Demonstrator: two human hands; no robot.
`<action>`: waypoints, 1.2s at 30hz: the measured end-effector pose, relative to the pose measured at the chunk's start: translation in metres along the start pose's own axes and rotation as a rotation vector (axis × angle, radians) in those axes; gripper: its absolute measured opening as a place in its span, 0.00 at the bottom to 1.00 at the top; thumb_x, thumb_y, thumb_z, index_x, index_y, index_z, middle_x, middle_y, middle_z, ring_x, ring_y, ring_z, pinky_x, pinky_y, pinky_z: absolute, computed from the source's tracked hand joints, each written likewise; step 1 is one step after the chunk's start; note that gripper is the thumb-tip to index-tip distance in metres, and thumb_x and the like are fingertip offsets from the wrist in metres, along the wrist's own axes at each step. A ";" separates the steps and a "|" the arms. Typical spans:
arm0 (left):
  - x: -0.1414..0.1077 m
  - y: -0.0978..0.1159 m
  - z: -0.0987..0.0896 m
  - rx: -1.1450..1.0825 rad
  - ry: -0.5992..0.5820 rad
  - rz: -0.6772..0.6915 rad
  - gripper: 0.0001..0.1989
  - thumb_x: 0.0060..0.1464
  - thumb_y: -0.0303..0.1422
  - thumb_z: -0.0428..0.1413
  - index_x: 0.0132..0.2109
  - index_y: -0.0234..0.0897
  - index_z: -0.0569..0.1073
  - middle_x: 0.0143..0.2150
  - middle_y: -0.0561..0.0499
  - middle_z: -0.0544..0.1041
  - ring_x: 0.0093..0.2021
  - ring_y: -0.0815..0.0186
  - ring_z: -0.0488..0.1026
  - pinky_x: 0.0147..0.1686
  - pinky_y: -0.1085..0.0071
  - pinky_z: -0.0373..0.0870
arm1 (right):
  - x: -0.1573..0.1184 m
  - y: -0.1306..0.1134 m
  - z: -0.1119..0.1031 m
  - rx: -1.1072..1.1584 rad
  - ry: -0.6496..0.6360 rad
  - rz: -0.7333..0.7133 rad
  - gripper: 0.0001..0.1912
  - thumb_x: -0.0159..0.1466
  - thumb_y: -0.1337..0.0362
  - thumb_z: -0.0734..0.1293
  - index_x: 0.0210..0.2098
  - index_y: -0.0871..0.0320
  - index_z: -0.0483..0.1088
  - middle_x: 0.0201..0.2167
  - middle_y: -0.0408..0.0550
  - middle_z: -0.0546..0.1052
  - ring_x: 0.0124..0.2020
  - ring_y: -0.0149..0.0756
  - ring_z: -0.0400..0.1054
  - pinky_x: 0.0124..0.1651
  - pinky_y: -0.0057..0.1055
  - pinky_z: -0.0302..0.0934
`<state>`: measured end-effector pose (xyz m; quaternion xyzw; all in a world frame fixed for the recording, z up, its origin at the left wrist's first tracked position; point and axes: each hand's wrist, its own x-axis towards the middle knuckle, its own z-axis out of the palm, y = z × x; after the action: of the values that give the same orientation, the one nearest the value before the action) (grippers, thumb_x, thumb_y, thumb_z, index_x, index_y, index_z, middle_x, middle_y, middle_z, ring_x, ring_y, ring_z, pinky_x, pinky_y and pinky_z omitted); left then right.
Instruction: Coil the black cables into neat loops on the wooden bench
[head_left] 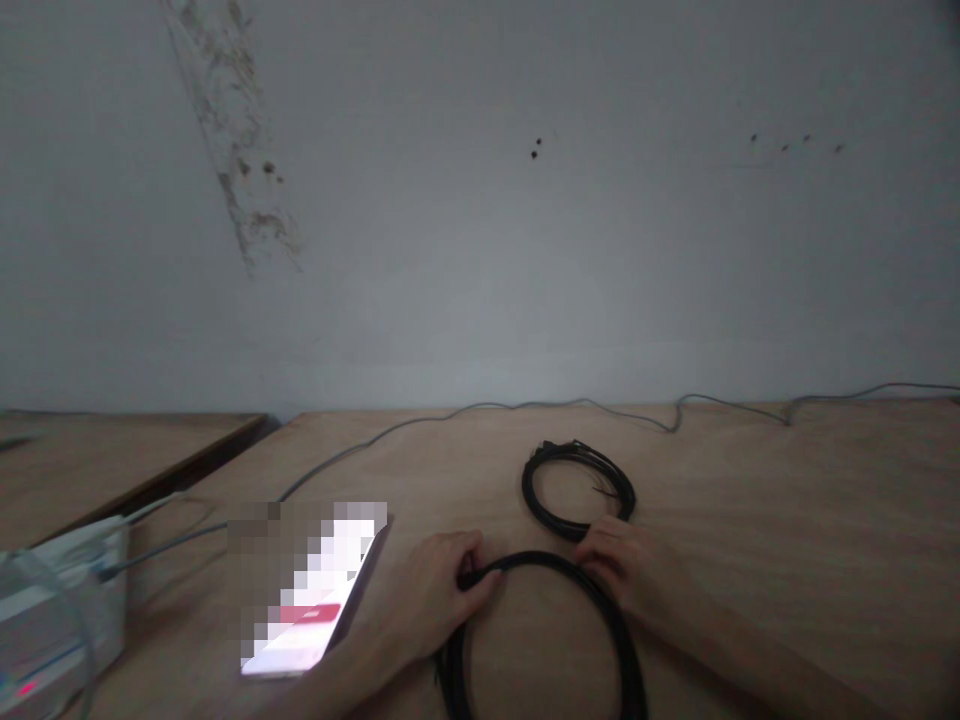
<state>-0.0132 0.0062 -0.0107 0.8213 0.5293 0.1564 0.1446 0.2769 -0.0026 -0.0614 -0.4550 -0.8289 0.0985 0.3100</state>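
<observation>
A large coil of black cable (628,650) is at the near edge of the view, its lower part cut off. My left hand (442,590) pinches this coil at its upper left, thumb and fingers closed round it. At the coil's upper right is my right hand (619,565), its fingers curled down between the large coil and a smaller one. The smaller coil of black cable (531,490) lies flat on the table just beyond, touched or partly covered by my right fingertips. What my right fingers grip is hidden.
To the left lies a lit tablet or phone (315,635), partly pixelated. A white box (97,600) with cables and a red light stands at far left. A thin grey cable (409,422) runs along the wooden table (787,520) beside the stained wall (420,200).
</observation>
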 end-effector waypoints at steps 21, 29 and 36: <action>0.000 0.003 0.000 -0.004 0.013 0.030 0.14 0.60 0.44 0.54 0.32 0.39 0.70 0.32 0.52 0.75 0.33 0.63 0.69 0.31 0.69 0.56 | -0.003 0.008 0.014 -0.520 0.057 -0.240 0.14 0.58 0.80 0.69 0.40 0.58 0.76 0.42 0.51 0.79 0.45 0.48 0.71 0.50 0.45 0.69; 0.000 0.007 -0.003 -0.006 -0.006 0.001 0.14 0.59 0.44 0.54 0.32 0.39 0.69 0.32 0.53 0.75 0.33 0.63 0.69 0.32 0.69 0.56 | -0.003 -0.005 0.004 -0.328 0.060 -0.135 0.12 0.66 0.76 0.64 0.40 0.54 0.76 0.38 0.46 0.79 0.41 0.39 0.73 0.44 0.34 0.68; 0.000 0.005 -0.001 0.002 0.009 0.016 0.13 0.58 0.43 0.55 0.31 0.39 0.69 0.32 0.52 0.75 0.33 0.62 0.69 0.32 0.68 0.56 | -0.001 -0.018 -0.002 -0.173 0.051 -0.076 0.13 0.66 0.76 0.63 0.38 0.55 0.76 0.39 0.47 0.79 0.41 0.40 0.73 0.46 0.36 0.67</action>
<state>-0.0094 0.0046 -0.0082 0.8250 0.5234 0.1607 0.1404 0.2664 -0.0143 -0.0521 -0.4507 -0.8428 0.0030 0.2943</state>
